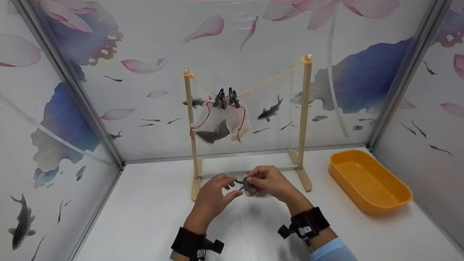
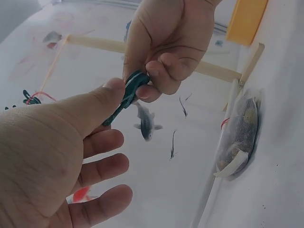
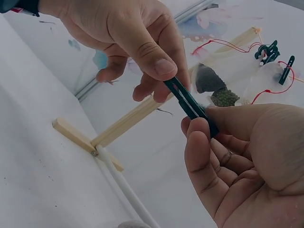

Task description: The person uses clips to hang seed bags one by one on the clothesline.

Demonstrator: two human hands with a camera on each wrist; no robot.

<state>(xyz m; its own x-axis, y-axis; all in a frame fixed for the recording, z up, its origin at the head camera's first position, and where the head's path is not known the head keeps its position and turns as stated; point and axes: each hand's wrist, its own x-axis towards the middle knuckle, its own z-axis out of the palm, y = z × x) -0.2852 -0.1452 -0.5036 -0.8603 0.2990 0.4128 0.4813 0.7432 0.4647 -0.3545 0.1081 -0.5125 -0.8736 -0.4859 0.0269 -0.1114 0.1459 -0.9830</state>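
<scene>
A dark green clothespin (image 3: pixel 190 102) is stretched between my two hands, low in front of the wooden stand. The thumb and a finger of my left hand (image 1: pixel 214 194) pinch one end, its other fingers loosely bent. My right hand (image 1: pixel 270 183) holds the opposite end between thumb and curled fingers. Below the hands, a mesh bag (image 2: pixel 241 130) with lumpy contents and a pale strip lies on the table; in the head view the right hand partly covers it. More mesh bags (image 1: pixel 237 119) with red drawstrings hang from the cord by dark green clothespins (image 1: pixel 233 97).
An orange cord (image 1: pixel 272 80) sags between two wooden posts (image 1: pixel 305 112) behind the hands. On the right of the white table (image 1: pixel 145 217) stands a yellow basin (image 1: pixel 371 181). Printed panels wall in the back and sides.
</scene>
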